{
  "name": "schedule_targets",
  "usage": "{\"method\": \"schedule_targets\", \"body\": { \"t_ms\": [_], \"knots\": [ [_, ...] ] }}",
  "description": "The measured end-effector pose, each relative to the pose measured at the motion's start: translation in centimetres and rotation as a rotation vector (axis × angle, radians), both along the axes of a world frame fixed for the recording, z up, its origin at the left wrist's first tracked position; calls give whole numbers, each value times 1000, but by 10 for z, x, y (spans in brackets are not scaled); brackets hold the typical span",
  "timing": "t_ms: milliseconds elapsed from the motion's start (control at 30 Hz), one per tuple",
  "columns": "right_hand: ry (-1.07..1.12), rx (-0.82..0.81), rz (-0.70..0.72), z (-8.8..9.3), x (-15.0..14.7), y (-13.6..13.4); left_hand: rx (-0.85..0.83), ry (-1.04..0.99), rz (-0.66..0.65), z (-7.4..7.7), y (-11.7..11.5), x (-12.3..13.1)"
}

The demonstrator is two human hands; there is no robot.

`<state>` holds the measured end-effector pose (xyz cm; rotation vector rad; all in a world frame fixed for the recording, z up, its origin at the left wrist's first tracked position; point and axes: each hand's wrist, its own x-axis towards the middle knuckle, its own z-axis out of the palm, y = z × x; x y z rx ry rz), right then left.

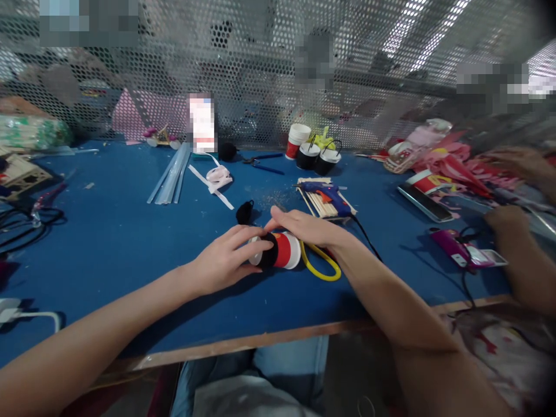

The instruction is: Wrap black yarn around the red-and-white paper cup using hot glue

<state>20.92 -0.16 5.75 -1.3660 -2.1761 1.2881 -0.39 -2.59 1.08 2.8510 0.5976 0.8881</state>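
Note:
A red-and-white paper cup (287, 250) lies on its side on the blue table (121, 231), with a black band (269, 255) wrapped around it near its base. My left hand (223, 260) grips the cup's base end, fingers curled over the black band. My right hand (304, 226) rests on top of the cup, fingers pressed together and stretched left over it. A yellow loop (321, 267), likely scissor handles, lies just right of the cup under my right wrist.
A blue glue gun (325, 194) rests on wooden sticks behind my hands. Black-wrapped cups (317, 157), a red cup (297, 141), pliers (260, 159), clear glue sticks (171, 179), white ribbon (217, 179) and a black pom-pom (244, 212) lie around. Another person's hands (508, 220) work at right.

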Motion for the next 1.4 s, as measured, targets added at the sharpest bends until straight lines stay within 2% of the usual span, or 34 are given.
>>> {"method": "schedule_targets", "body": {
  "t_ms": [67, 167, 400, 500, 667, 900, 1100, 1233, 1400],
  "knots": [
    [50, -74, 36, -4, -6, 1, 25, 20, -14, 1, 0, 0],
    [143, -90, 65, -8, -6, 1, 49, 51, -19, 0, 0, 0],
    [321, -85, -45, -16, 0, -4, 66, 19, 31, -2, -1, 1],
    [356, -15, -65, -18, -2, -6, 61, 16, 34, -3, -2, 2],
    [287, 173, -62, -17, -5, -11, 44, 5, 7, -4, -2, 2],
    [158, 163, -42, -5, -3, -15, 36, 8, 9, -4, -4, 3],
    [144, 293, -49, -2, -7, -21, 26, 16, 19, -3, -4, 2],
    [239, 330, -153, -9, -6, -17, -132, -68, -1, -1, 0, 1],
    [454, 265, -270, -15, -1, -10, -553, -228, -14, -2, 1, 2]
  ]
}}
